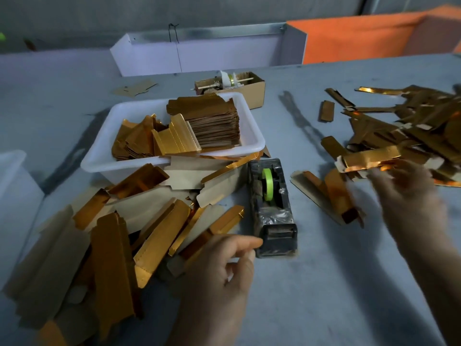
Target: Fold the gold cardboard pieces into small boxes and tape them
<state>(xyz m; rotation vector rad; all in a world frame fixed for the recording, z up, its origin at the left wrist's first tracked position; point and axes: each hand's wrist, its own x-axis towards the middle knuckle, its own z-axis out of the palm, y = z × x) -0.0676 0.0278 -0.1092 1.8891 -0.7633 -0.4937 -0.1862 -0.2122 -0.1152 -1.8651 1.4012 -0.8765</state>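
A black tape dispenser (272, 208) with a green roll stands in the middle of the table. My left hand (224, 268) is just left of its front end, thumb and forefinger close together at the cutter; whether tape is between them I cannot tell. My right hand (409, 191), blurred, is at the right with its fingers spread, just below a folded gold box (369, 159) at the edge of a heap of folded gold boxes (411, 126). Whether the fingers still touch that box I cannot tell. Flat gold cardboard pieces (124, 228) lie piled at the left.
A white plastic tray (252, 136) behind the dispenser holds stacked gold blanks. A small brown carton (257, 89) with tape bits stands behind it. A partly folded gold piece (334, 196) lies right of the dispenser. A white bin (15, 181) sits at the left edge.
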